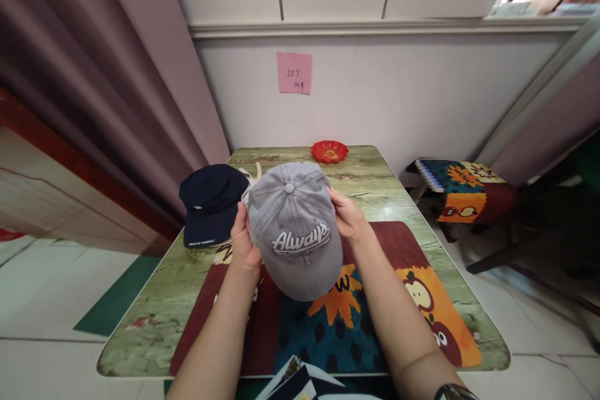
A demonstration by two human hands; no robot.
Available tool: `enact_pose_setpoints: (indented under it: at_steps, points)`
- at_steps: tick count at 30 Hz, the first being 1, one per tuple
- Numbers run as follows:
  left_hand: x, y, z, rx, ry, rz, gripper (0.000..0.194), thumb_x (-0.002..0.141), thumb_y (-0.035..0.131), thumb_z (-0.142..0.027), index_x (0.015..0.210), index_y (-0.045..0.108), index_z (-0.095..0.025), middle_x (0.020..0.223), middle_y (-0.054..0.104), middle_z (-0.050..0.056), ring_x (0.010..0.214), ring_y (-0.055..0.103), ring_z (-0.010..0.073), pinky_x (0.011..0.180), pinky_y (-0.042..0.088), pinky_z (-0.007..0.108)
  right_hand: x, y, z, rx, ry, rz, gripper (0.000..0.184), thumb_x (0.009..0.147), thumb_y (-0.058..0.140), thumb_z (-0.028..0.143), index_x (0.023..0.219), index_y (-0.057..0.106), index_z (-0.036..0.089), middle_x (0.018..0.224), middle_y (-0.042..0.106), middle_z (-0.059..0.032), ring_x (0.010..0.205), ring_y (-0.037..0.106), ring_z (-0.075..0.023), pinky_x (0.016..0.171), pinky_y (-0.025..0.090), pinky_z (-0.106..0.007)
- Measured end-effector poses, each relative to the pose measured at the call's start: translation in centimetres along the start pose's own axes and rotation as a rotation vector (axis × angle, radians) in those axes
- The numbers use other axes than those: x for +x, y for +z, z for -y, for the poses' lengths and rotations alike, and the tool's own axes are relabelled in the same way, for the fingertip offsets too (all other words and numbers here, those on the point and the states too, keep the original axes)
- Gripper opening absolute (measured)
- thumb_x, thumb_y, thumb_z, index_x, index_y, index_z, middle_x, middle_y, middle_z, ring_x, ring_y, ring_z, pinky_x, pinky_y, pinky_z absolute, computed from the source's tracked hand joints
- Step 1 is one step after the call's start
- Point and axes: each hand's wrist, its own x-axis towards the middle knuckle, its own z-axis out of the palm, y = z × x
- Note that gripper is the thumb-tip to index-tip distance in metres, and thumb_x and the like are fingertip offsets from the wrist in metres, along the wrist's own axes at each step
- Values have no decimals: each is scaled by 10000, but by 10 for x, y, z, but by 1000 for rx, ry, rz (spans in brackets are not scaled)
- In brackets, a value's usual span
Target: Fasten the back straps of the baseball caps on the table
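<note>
Between both hands is a grey baseball cap point(294, 212) with white "Always" lettering, its brim turned toward me. My left hand point(244, 240) grips the cap's left side, thumb on the outside and the other fingers mostly hidden. On the opposite side my right hand point(345, 214) holds the edge, its fingers partly behind the cap. The cap is held above a colourful printed mat point(300, 340). Just left of my left hand, a dark navy cap point(213, 197) rests on the table, brim toward me. Something whitish point(250, 175) shows partly behind the two caps.
The wooden-patterned table point(145, 306) stands against a white wall. At its far edge lies a red scalloped dish point(329, 151). A pink note point(294, 73) is stuck on the wall. To the right stands a stool point(462, 190) with a printed cover; a purple curtain point(154, 62) hangs left.
</note>
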Motion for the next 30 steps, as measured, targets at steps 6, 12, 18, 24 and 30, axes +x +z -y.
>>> enact_pose_setpoints:
  at_steps: [6, 12, 18, 24, 30]
  points:
    - [-8, 17, 1, 105, 18, 68, 655, 869, 386, -743, 1124, 707, -233, 1139, 744, 93, 1280, 561, 352, 1011, 494, 549, 12, 4, -12, 57, 143, 36, 489, 943, 396, 519, 1226, 596, 174, 1128, 734, -109, 1166, 644, -283, 1020, 507, -506]
    - [-2, 11, -8, 69, -39, 84, 511, 901, 444, -643, 1071, 717, -246, 1108, 751, 77, 1284, 560, 322, 1027, 477, 538, 0, 13, -10, 80, -19, -39, 854, 854, 199, 825, 1369, 510, 220, 1213, 697, -123, 1274, 565, -309, 1062, 448, -555]
    - [0, 20, 0, 73, -46, 68, 528, 928, 401, -610, 1077, 721, -217, 1125, 744, 90, 1279, 561, 326, 1033, 482, 522, -2, 22, -24, 41, 16, 27, 765, 865, 326, 775, 1360, 536, 230, 1230, 695, -97, 1282, 549, -305, 1081, 430, -546]
    - [3, 16, 0, 29, -22, 46, 556, 930, 402, -622, 1178, 690, -217, 1193, 724, 98, 1287, 558, 320, 1057, 461, 517, 0, 28, -20, 36, -25, -9, 780, 880, 225, 776, 1347, 547, 241, 1252, 685, -84, 1306, 524, -285, 1106, 405, -529]
    - [11, 6, 0, -170, -84, 50, 506, 969, 374, -549, 1191, 689, -221, 1259, 703, 89, 1348, 508, 293, 1135, 374, 506, -3, 28, -19, 146, -24, -30, 724, 898, 279, 749, 1335, 567, 249, 1251, 692, -67, 1318, 517, -279, 1128, 382, -515]
